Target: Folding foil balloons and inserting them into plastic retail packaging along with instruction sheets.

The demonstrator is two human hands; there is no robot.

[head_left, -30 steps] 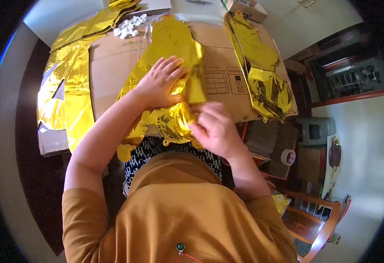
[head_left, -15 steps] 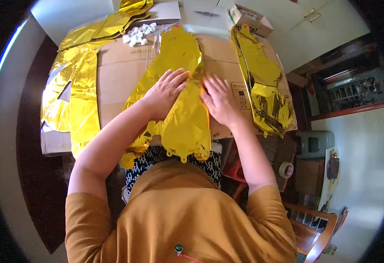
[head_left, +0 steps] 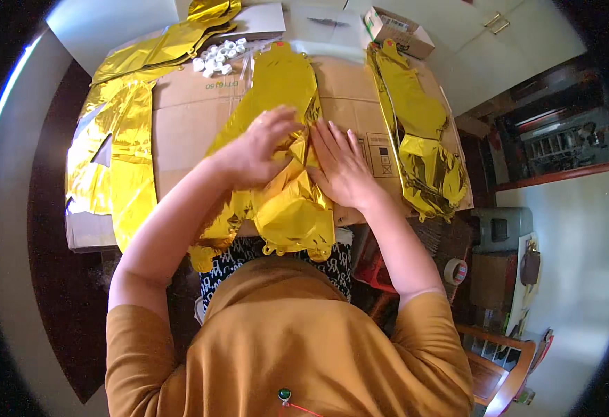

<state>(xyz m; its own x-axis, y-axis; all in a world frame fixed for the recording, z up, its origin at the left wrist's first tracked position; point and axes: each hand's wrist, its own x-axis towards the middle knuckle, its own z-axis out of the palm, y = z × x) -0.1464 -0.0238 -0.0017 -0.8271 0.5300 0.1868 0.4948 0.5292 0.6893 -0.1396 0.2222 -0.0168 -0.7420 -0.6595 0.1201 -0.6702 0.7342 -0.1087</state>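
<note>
A flat, uninflated gold foil balloon [head_left: 280,83] lies lengthwise in front of me, its near end with small tabs hanging over the table's edge. My left hand [head_left: 263,142] hovers over its middle, fingers apart, slightly curled and a little blurred. My right hand [head_left: 341,163] lies with fingers stretched out along the balloon's right edge, holding nothing. Between the two hands the foil is creased.
Flattened cardboard [head_left: 186,115] covers the table. A folded gold balloon [head_left: 412,104] lies at the right, more gold foil [head_left: 134,153] at the left. Small white rolls [head_left: 214,59] are heaped at the back, near a small open carton [head_left: 398,31]. A tape roll [head_left: 455,271] is at the lower right.
My left hand has lifted off the foil. The right hand has shifted slightly left and nearer to me, over the balloon's edge, and the foil between my hands is more creased.
</note>
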